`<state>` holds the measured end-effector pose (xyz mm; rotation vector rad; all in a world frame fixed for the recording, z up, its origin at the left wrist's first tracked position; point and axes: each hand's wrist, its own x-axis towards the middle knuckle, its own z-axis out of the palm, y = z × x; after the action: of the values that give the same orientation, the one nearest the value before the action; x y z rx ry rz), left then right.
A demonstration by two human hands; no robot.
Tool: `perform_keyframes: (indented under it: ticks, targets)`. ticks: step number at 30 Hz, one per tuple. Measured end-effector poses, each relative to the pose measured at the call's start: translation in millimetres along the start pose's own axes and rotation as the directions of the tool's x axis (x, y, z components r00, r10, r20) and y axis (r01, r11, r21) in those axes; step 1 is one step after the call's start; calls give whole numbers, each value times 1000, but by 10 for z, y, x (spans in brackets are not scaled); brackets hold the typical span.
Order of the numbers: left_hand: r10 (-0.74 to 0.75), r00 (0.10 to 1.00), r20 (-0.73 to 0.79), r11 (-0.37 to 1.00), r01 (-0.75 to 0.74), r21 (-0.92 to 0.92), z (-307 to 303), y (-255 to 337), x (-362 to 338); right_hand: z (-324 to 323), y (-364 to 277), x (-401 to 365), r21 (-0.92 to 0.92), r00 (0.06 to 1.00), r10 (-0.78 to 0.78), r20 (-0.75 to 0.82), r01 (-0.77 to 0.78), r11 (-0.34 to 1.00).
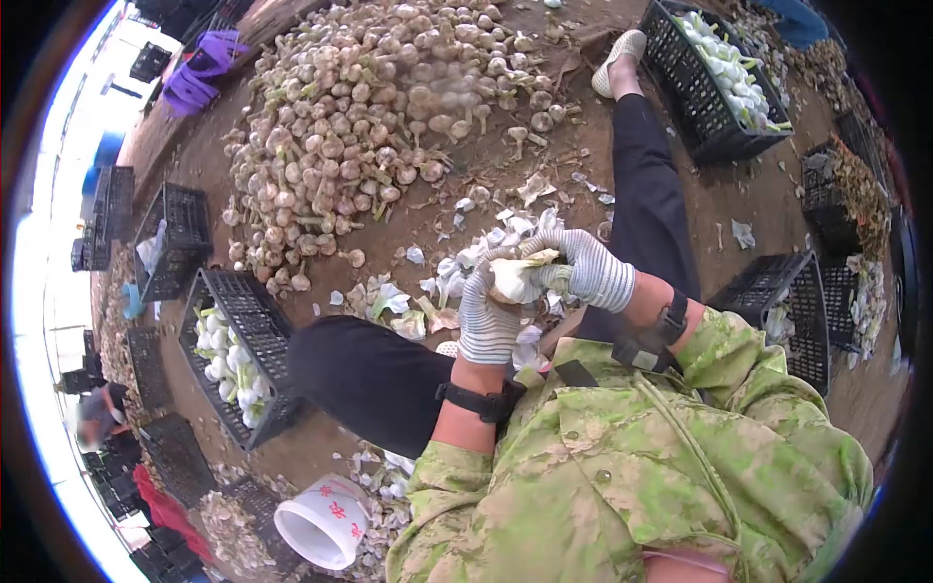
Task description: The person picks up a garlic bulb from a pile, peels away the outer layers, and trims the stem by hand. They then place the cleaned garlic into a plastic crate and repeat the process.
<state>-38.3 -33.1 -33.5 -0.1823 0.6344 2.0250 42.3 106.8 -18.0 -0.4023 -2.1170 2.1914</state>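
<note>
Between my hands is a garlic bulb [513,281], its white skin showing and its dry stalk pointing right. My left hand [486,319], in a striped knit glove, is wrapped around the bulb from the left and below. The fingers of my right hand [595,269], gloved the same way, are closed at the stalk side of the bulb. Some of its fingertips are hidden. Below and behind the hands, peeled garlic skins [452,277] lie scattered on the ground between my legs.
A large heap of unpeeled garlic [360,117] lies ahead. Black crates of white garlic stand at left [277,360] and upper right [714,136]. A white bucket [326,520] sits at lower left. Another crate [777,311] is at right. A person [102,413] is at far left.
</note>
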Motion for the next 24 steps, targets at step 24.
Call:
perform_keyframes:
  ticks: [24]
  targets:
    - [205, 896, 395, 470, -444, 763, 133, 78, 31, -174, 304, -78, 337, 994, -74, 77, 43, 941]
